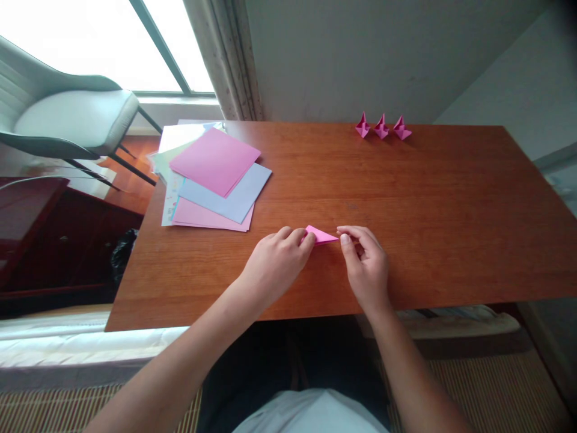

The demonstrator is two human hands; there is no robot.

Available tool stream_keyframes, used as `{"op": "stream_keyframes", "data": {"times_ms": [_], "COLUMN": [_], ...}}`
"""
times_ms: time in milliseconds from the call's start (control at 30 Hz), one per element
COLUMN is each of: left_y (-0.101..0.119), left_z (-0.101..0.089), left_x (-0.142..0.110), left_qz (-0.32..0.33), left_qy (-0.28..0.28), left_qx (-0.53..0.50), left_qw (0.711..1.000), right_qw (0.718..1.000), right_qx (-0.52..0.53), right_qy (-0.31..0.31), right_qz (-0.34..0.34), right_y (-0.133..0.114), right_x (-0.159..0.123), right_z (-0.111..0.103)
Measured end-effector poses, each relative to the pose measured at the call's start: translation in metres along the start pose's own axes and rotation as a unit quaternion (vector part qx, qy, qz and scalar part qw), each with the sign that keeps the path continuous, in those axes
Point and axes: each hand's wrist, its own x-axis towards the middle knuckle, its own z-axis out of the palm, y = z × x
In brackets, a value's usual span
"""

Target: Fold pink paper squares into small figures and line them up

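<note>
A small folded pink paper [321, 235] lies flat on the wooden table [451, 204], shaped like a narrow triangle pointing right. My left hand [277, 261] has its fingers curled and presses down on the paper's left end. My right hand [366, 264] is curled too, with thumb and forefinger pinching at the paper's right tip.
A loose stack of pink, blue and white paper sheets [216, 177] lies at the table's left back. Three finished pink folded figures [382, 127] stand in a row at the far edge. A grey chair [72, 120] stands by the window at left.
</note>
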Motion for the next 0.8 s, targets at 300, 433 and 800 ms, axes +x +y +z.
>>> {"op": "stream_keyframes", "data": {"times_ms": [300, 433, 800], "left_y": [0.004, 0.008, 0.023], "left_z": [0.007, 0.017, 0.025], "left_x": [0.002, -0.005, -0.017], "left_qz": [-0.073, -0.086, -0.160], "left_qy": [0.041, 0.102, 0.201], "left_qx": [-0.057, -0.166, -0.470], "left_qw": [0.995, 0.977, 0.845], "right_qw": [0.998, 0.995, 0.991], "right_qx": [-0.034, -0.025, -0.053], "right_qy": [-0.056, -0.093, -0.079], "right_qz": [-0.012, -0.019, -0.097], "right_y": [-0.008, -0.017, -0.032], "right_x": [-0.014, -0.014, -0.020], "right_z": [0.003, 0.008, 0.011]}}
